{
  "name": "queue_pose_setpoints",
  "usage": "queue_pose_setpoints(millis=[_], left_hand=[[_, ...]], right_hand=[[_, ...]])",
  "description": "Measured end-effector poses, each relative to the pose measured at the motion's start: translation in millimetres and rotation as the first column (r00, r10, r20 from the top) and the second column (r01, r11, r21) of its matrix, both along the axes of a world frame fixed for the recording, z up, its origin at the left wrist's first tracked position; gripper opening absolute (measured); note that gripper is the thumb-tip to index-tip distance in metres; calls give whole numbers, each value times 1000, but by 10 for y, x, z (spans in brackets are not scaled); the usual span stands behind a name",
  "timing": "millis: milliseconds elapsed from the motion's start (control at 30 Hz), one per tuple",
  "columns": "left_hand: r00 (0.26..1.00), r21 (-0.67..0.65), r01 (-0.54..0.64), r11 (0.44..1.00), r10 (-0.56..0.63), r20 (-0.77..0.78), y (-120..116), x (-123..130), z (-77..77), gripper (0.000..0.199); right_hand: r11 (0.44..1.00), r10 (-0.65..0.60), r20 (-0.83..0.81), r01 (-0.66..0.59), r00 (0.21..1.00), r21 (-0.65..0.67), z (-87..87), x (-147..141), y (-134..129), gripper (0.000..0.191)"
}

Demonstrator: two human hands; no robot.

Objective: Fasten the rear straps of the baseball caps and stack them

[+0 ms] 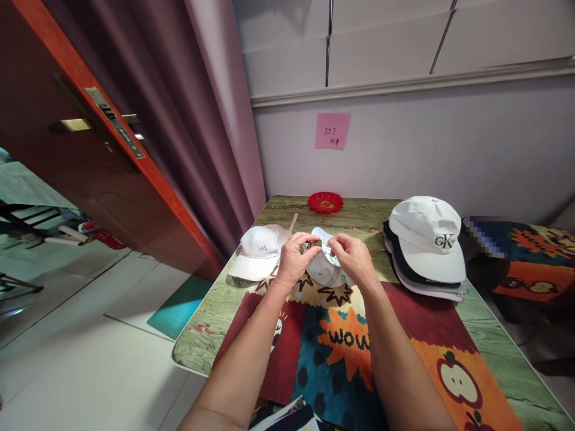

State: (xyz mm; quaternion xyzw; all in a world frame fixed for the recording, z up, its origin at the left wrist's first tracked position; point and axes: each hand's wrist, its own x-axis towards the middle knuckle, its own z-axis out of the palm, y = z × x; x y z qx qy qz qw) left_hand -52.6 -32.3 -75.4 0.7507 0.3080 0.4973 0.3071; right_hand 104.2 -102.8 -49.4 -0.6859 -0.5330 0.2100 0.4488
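Observation:
Above the middle of the table, my left hand (297, 256) is closed, thumb and fingers pinching a small part at the back of a white cap (323, 270). Opposite it, my right hand (353, 256) is closed on a pale strap or tag of the same cap. The exact part between the fingertips is too small to tell. Left of my hands lies a white cap with a three-stripe logo (259, 250), its brim toward the front left. A stack of caps, topped by a white one with dark letters (426, 230), stands at the right.
A red scalloped dish (325, 202) sits at the back of the wooden table (197, 344). A colourful patterned cloth (332, 383) covers the front middle. An open door (148, 173) and a purple curtain (215, 120) stand left. A pink note (332, 130) is on the wall.

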Motion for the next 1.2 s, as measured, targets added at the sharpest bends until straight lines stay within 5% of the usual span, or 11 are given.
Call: queue_pose_setpoints(millis=[900,1200], left_hand=[[995,87,48,995,-40,-90,24,2,50,16],[977,-120,213,970,-213,19,135,100,-20,16]], right_hand=[[988,153,-67,-152,986,12,-72,128,23,32],[994,103,-47,-102,994,22,-75,188,30,33]])
